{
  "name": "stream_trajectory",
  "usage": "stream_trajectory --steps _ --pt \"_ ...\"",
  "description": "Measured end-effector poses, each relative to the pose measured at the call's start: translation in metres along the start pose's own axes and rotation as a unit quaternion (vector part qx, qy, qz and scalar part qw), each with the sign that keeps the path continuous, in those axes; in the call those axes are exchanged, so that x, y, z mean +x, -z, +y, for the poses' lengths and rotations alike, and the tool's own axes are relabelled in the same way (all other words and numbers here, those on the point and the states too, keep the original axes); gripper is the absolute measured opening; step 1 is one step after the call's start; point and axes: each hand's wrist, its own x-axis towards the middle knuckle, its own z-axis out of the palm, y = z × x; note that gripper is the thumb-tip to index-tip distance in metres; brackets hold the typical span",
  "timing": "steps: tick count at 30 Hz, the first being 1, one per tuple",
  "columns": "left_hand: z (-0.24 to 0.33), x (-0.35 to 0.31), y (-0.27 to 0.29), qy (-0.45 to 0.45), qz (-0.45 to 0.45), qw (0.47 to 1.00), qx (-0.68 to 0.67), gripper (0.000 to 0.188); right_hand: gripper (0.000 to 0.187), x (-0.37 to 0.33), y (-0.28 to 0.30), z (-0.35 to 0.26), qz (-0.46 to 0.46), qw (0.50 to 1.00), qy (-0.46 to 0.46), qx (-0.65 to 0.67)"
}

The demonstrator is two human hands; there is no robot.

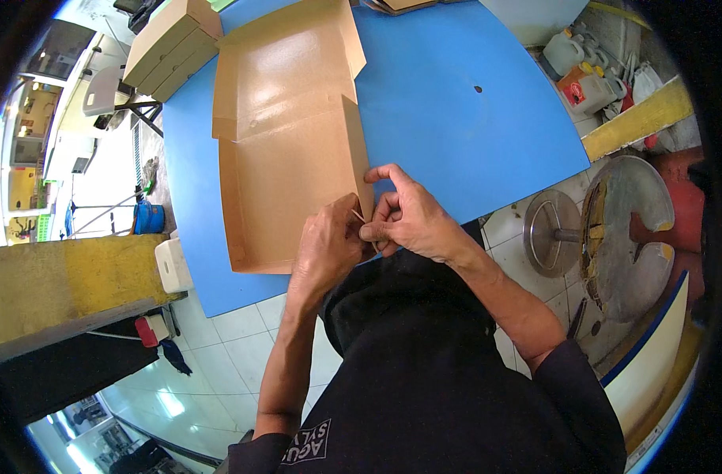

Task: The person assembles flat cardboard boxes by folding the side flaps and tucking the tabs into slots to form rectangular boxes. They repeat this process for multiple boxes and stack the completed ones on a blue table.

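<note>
A blue table (471,134) is occupied by an open cardboard box (278,186), its lid folded back and brown inside exposed. Cardboard boxes (173,57) are stacked beside the lid. The open box's near right corner is gripped by the curled fingers of the left hand (329,241) and right hand (412,221).

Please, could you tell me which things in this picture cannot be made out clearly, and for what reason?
- Head view: near right corner of the open cardboard box, hidden by the left hand and right hand.
- Head view: brown cardboard pieces beyond it, cut off by the upper edge.
- Head view: dark spot on the blue table, too small to identify.
</note>
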Motion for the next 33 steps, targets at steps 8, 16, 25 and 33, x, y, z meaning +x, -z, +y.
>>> stream_trajectory --steps 8,16,25,33 --pt "-0.007 -0.032 0.039 -0.012 0.13 0.99 0.046 0.017 0.055 -0.016 -0.007 0.006 -0.143 0.976 0.13 -0.096" --pt "-0.038 -0.132 0.121 0.163 0.071 0.955 0.236 0.035 0.057 -0.015 0.068 -0.012 0.295 0.832 0.251 -0.397" --pt "-0.015 -0.052 0.046 -0.095 0.172 0.968 0.158 0.054 0.048 0.009 0.057 -0.004 0.182 0.718 0.365 -0.564" --pt "-0.024 -0.016 0.034 -0.139 0.163 0.97 0.116 0.012 0.037 -0.004 0.074 0.006 0.215 0.783 0.314 -0.492"
